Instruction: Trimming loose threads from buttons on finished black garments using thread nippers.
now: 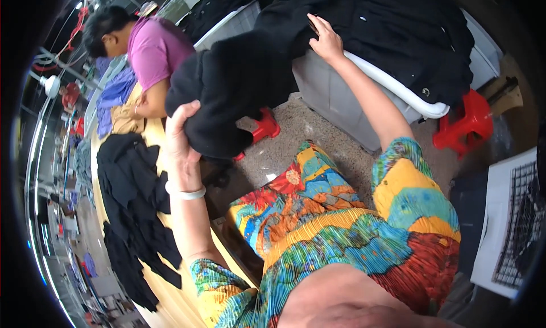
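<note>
Well apart, left hand (181,135) clamps black garment (242,72); right hand (329,42) outstretched, grip unclear.

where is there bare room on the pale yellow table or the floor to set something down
The pale yellow table shows bare between the black cloth garments and the multicoloured left sleeve. The speckled floor looks open between the leftmost red plastic stool and the grey plastic bin. The bin's top is crowded with a black garment heap.
</note>
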`<control>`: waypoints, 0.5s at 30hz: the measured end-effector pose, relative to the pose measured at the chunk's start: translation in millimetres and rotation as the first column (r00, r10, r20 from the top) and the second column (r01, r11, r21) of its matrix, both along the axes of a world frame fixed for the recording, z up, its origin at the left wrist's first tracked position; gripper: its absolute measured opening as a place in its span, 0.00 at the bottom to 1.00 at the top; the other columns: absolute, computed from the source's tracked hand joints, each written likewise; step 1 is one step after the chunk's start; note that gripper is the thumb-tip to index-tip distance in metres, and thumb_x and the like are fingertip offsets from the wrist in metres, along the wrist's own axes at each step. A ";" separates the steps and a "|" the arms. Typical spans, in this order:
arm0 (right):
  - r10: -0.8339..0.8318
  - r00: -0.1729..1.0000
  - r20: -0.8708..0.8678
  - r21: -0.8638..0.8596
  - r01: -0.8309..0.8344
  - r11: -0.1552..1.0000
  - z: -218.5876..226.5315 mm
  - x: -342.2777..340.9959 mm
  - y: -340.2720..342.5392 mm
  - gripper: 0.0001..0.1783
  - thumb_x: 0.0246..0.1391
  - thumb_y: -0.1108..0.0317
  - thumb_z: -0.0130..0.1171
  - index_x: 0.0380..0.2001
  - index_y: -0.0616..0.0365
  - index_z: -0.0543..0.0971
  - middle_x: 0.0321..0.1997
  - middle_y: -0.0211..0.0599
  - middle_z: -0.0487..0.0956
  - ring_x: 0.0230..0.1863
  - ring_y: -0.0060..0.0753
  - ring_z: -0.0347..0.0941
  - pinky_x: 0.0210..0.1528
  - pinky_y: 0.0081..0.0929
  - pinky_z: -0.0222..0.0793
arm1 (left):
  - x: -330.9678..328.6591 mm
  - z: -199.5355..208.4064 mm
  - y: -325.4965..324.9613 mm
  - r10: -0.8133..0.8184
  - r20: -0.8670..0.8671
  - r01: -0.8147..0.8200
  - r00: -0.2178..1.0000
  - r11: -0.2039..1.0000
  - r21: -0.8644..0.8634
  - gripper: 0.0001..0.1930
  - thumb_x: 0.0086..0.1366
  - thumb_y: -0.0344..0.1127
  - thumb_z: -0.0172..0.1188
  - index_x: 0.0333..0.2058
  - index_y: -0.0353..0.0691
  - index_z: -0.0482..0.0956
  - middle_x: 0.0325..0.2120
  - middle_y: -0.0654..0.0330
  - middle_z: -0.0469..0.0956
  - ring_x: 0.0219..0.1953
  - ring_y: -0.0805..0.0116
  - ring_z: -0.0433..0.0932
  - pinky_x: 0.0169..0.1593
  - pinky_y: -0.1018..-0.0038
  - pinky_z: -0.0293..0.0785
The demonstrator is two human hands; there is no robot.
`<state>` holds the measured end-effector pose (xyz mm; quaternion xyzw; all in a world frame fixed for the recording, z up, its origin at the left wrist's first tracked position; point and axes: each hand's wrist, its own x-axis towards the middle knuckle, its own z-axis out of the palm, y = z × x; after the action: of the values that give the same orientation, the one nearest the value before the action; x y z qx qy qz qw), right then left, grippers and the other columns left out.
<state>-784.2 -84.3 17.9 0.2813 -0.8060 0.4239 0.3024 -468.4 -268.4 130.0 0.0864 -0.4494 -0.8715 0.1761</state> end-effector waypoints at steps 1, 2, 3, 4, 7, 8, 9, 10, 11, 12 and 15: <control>0.014 1.000 0.019 0.052 -0.015 0.999 -7.5 -11.3 -14.4 0.35 0.35 0.73 0.52 0.53 0.39 0.64 0.53 0.38 0.66 0.48 0.43 0.67 0.47 0.33 0.65 | 8.2 5.0 1.2 0.037 0.001 -0.037 0.999 0.999 0.032 0.10 0.51 0.26 0.53 0.33 0.29 0.73 0.29 0.53 0.77 0.31 0.63 0.77 0.41 0.73 0.73; 0.031 0.999 0.020 0.111 -0.033 0.993 -12.7 -13.0 -30.4 0.34 0.36 0.72 0.52 0.52 0.37 0.64 0.54 0.38 0.65 0.48 0.43 0.67 0.47 0.35 0.65 | 20.9 8.2 -2.1 0.030 -0.023 -0.029 0.999 0.998 0.059 0.09 0.51 0.26 0.52 0.31 0.29 0.74 0.29 0.53 0.77 0.31 0.63 0.77 0.41 0.72 0.73; 0.051 0.999 0.016 0.168 -0.053 0.984 -16.0 -15.2 -46.9 0.33 0.37 0.72 0.51 0.51 0.34 0.65 0.55 0.37 0.63 0.48 0.44 0.67 0.46 0.37 0.66 | 31.2 11.8 -4.2 0.078 -0.068 -0.071 0.995 0.993 0.089 0.08 0.51 0.27 0.52 0.29 0.29 0.74 0.29 0.53 0.77 0.30 0.63 0.77 0.41 0.71 0.73; 0.041 0.999 0.014 0.195 -0.043 0.980 -21.4 -24.2 -58.4 0.28 0.39 0.71 0.51 0.47 0.36 0.69 0.54 0.37 0.65 0.49 0.43 0.67 0.46 0.37 0.65 | 42.4 18.8 -1.1 0.128 -0.137 -0.123 0.982 0.992 0.041 0.14 0.48 0.23 0.53 0.37 0.28 0.72 0.30 0.53 0.76 0.32 0.63 0.77 0.43 0.72 0.72; 0.086 0.980 -0.179 0.210 -0.048 0.976 7.7 3.1 -72.0 0.13 0.46 0.70 0.47 0.36 0.49 0.76 0.42 0.36 0.74 0.45 0.40 0.69 0.45 0.35 0.66 | 97.6 23.2 -14.0 0.291 -0.256 -0.347 0.922 0.913 -0.213 0.08 0.52 0.28 0.51 0.27 0.29 0.77 0.26 0.54 0.77 0.30 0.68 0.76 0.39 0.76 0.71; 0.138 0.982 -0.129 0.264 -0.100 0.959 34.3 27.4 -63.2 0.14 0.47 0.68 0.46 0.38 0.47 0.75 0.43 0.37 0.73 0.43 0.42 0.70 0.44 0.35 0.66 | 112.0 28.8 -11.9 0.283 -0.256 -0.337 0.925 0.920 -0.202 0.09 0.52 0.28 0.51 0.27 0.29 0.77 0.27 0.55 0.77 0.30 0.70 0.76 0.40 0.77 0.71; 0.152 0.980 -0.131 0.256 -0.115 0.960 47.9 47.2 -65.5 0.14 0.48 0.67 0.47 0.40 0.46 0.74 0.42 0.40 0.73 0.43 0.45 0.70 0.43 0.35 0.66 | 129.1 29.2 -8.6 0.339 -0.308 -0.407 0.889 0.893 -0.193 0.08 0.53 0.28 0.51 0.27 0.30 0.78 0.27 0.56 0.77 0.30 0.71 0.76 0.39 0.77 0.71; 0.118 0.993 -0.004 0.284 -0.112 0.952 69.8 69.7 -65.4 0.15 0.49 0.68 0.47 0.42 0.45 0.73 0.42 0.41 0.73 0.44 0.45 0.69 0.44 0.33 0.65 | 149.9 33.9 -0.8 0.337 -0.370 -0.419 0.866 0.893 -0.165 0.08 0.53 0.29 0.51 0.27 0.31 0.78 0.27 0.57 0.78 0.30 0.71 0.76 0.39 0.78 0.71; 0.316 0.946 -0.074 0.208 -0.295 0.932 72.2 44.9 -63.8 0.16 0.49 0.70 0.47 0.44 0.46 0.72 0.43 0.39 0.73 0.45 0.41 0.70 0.45 0.30 0.64 | 172.4 43.9 9.0 0.344 -0.410 -0.447 0.845 0.875 -0.186 0.06 0.51 0.25 0.49 0.26 0.33 0.76 0.27 0.58 0.77 0.34 0.70 0.75 0.45 0.77 0.68; 0.383 0.919 -0.094 0.252 -0.351 0.902 88.0 19.6 -56.4 0.18 0.50 0.74 0.46 0.46 0.49 0.70 0.44 0.38 0.73 0.46 0.34 0.70 0.47 0.27 0.63 | 187.3 52.4 13.1 0.370 -0.532 -0.543 0.761 0.813 -0.210 0.06 0.52 0.27 0.53 0.26 0.33 0.78 0.26 0.59 0.77 0.29 0.73 0.76 0.38 0.79 0.71; 0.785 0.615 0.069 0.039 -0.788 0.614 113.9 -8.2 -67.0 0.21 0.55 0.70 0.41 0.53 0.60 0.63 0.53 0.42 0.67 0.54 0.34 0.61 0.57 0.26 0.52 | 254.7 74.4 40.1 0.375 -0.643 -0.612 0.667 0.768 -0.187 0.04 0.50 0.27 0.54 0.24 0.33 0.76 0.21 0.61 0.76 0.25 0.74 0.74 0.35 0.80 0.70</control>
<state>-792.4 -151.3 131.8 0.6060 -0.6214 0.4932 0.0585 -213.7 -228.3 204.3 -0.0942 -0.4963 -0.6651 0.5500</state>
